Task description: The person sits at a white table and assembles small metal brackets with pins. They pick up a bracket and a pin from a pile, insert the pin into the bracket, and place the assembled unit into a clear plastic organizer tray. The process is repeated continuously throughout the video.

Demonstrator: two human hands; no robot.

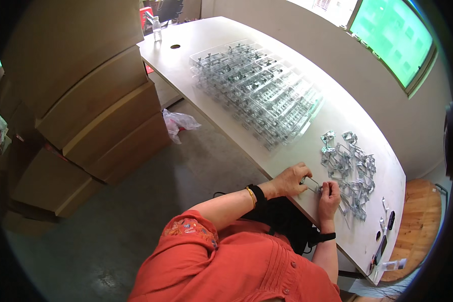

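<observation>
Over the near edge of the white table, my left hand point(287, 182) is closed with thumb and fingers around a small silvery metal part point(313, 185). Its thin rod-like edges reach across to my right hand point(329, 199), whose fingertips are pinched at the other end. Exactly what lies under the right fingertips is hidden. Just right of my hands lies a loose heap of similar metal parts point(348, 168), tangled together with thin rods sticking out. Farther left along the table, clear plastic trays point(256, 90) are stacked in layers, with metal parts sitting in their compartments.
A clear bottle point(157, 30) stands on the far left of the white table point(178, 65). Cardboard boxes point(100, 121) are piled at left. Near the table's right end lie a dark flat object point(380, 250) and a small black item point(391, 220), beside a round wooden board point(417, 226).
</observation>
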